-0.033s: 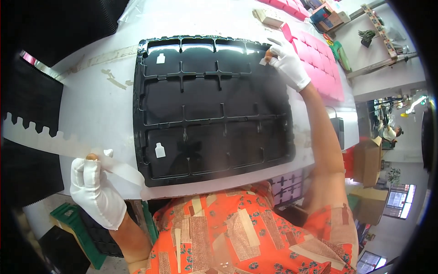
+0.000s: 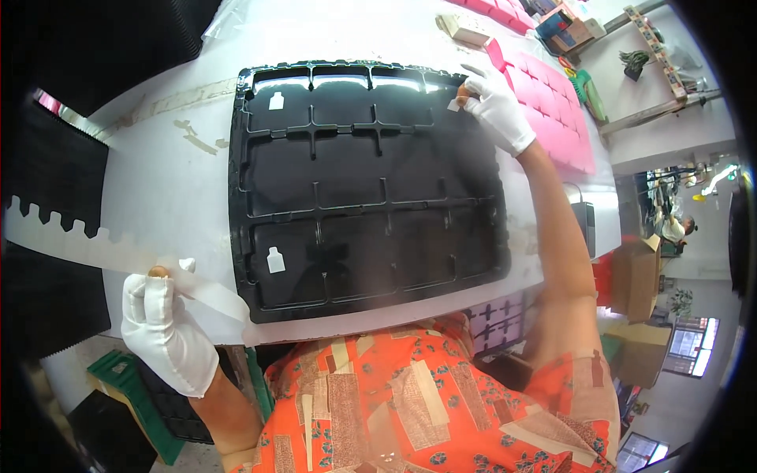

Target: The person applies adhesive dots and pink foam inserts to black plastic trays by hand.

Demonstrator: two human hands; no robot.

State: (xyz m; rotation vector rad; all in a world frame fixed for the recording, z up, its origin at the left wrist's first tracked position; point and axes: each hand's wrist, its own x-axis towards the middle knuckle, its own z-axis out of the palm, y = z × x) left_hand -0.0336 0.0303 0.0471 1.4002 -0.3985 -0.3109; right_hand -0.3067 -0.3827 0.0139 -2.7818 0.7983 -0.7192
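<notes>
The right arm stretches forward, its gloved right hand pinching a small white label in its fingers at the far right corner of the black tray on the counter, while the left hand, low and upright, grips a notched white strip.

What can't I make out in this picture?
All in the head view:
Part of the small white label: covered by the right hand, so whether it touches the black tray is unclear.
The gripped part of the notched white strip: hidden by the left hand.
The ridged black stack: cut off by the top edge.
What the distant person is doing: too small.
</notes>
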